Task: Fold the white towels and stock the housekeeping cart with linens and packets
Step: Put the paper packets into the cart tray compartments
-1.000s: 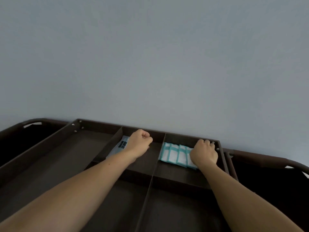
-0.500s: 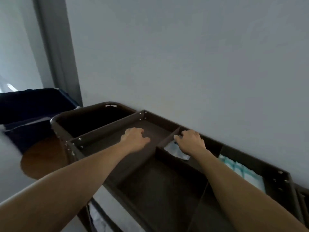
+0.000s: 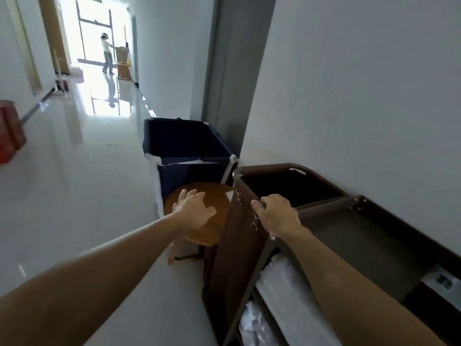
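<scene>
Right hand (image 3: 277, 216) grips the cart (image 3: 237, 258) rim; left hand (image 3: 194, 211) is spread open over the stool (image 3: 214, 236). Towels (image 3: 287, 295) lie shelved below the right arm, nearer that hand.

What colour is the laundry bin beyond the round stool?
The bin is navy blue, with white at its corner posts. The head view shows it best.
</scene>
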`<state>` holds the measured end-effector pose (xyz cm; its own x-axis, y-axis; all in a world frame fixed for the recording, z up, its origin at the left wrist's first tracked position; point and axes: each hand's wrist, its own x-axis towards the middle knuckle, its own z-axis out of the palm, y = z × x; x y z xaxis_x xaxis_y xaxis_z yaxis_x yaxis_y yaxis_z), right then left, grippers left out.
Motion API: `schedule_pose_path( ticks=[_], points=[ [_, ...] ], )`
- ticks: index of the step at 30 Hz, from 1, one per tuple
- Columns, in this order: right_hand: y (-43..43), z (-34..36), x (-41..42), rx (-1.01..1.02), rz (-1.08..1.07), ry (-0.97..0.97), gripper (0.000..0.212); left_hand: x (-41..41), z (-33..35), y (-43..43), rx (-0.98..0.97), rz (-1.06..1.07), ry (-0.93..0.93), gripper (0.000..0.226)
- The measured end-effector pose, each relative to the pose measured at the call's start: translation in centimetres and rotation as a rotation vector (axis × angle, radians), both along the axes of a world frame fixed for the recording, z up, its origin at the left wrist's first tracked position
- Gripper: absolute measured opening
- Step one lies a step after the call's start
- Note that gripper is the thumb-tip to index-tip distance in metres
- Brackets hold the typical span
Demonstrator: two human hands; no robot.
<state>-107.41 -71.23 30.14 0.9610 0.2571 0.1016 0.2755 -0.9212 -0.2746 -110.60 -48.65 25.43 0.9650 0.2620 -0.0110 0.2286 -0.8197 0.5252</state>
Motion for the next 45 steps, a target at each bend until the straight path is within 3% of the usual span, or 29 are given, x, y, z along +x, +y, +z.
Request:
schedule_pose_path(
  ticks=[12, 23, 31, 38, 45],
  points=[
    [17.8, -5.0, 10.2, -0.083, 0.210, 0.062, 0.058, 5.3, -5.0, 14.2, -0.047, 0.154, 0.153, 0.076],
    [30.1, -7.5, 24.6, -0.001, 0.240, 0.141, 0.054, 17.7, -2.0, 24.7, 0.027, 0.239, 0.152, 0.075],
    [34.1, -10.1, 34.0, -0.070, 0.128, 0.222, 0.056, 28.8, -5.2, 28.8, -0.056, 0.091, 0.198, 0.072],
    [35.6, -11.4, 42.5, -0.108, -0.104, 0.323, 0.059, 41.4, -6.1, 32.8, -0.102, -0.189, 0.247, 0.078],
    [32.2, -14.9, 46.2, -0.048, -0.348, 0.479, 0.064, 50.7, -7.6, 29.9, -0.123, -0.472, 0.357, 0.075]
  ],
)
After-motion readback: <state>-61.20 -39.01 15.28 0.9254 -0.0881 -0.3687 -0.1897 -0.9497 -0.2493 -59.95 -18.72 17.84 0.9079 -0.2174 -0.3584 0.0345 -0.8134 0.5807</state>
